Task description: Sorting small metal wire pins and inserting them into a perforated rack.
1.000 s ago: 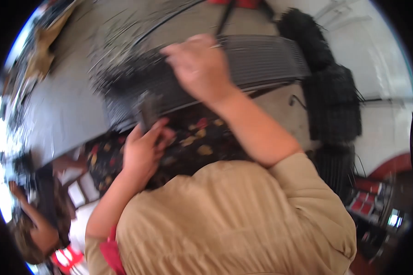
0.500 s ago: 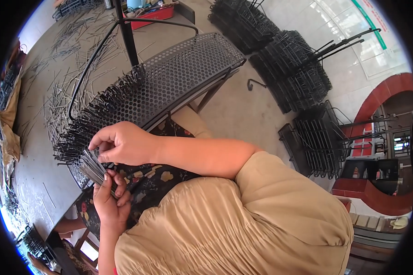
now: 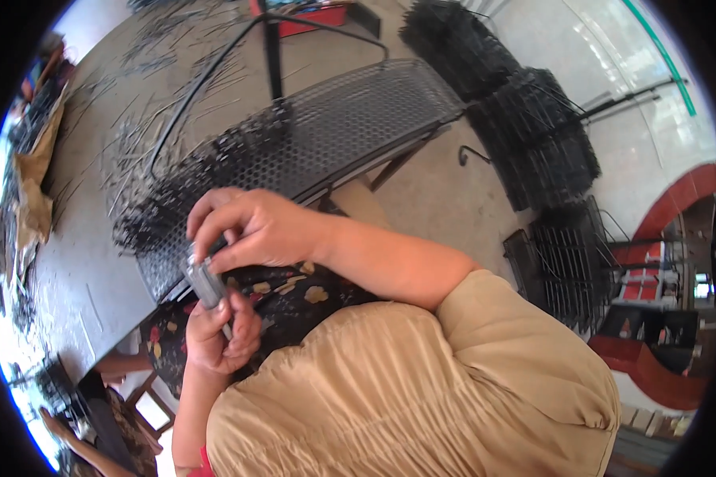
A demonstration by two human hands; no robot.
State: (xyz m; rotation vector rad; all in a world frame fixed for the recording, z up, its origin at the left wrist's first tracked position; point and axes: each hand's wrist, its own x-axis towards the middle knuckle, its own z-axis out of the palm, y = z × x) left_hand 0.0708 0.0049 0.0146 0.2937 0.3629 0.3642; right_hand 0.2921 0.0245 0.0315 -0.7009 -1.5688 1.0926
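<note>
My left hand point(image 3: 221, 334) is closed round the lower part of a bundle of thin grey metal strips point(image 3: 204, 280), held upright at a slant above my lap. From above, my right hand point(image 3: 254, 230) has its thumb and fingers pinched at the bundle's top end; motion blur softens the fingertips. Just beyond my hands lies a long black perforated metal panel point(image 3: 358, 111). A thick row of short black pieces point(image 3: 207, 167) bristles along the left part of the panel. A black metal frame point(image 3: 272, 63) rises behind it.
Loose thin strips point(image 3: 147, 131) lie scattered over the grey table point(image 3: 95, 230). At the back is a red tray point(image 3: 318, 17). Black racks point(image 3: 533, 127) stand stacked on the floor to the right. Another person's arm point(image 3: 79, 445) shows at the lower left.
The view has shifted, so the scene sits further right and lower. My right fingers have closed in on the bundle's top end, and the bundle looks tighter and more upright.
</note>
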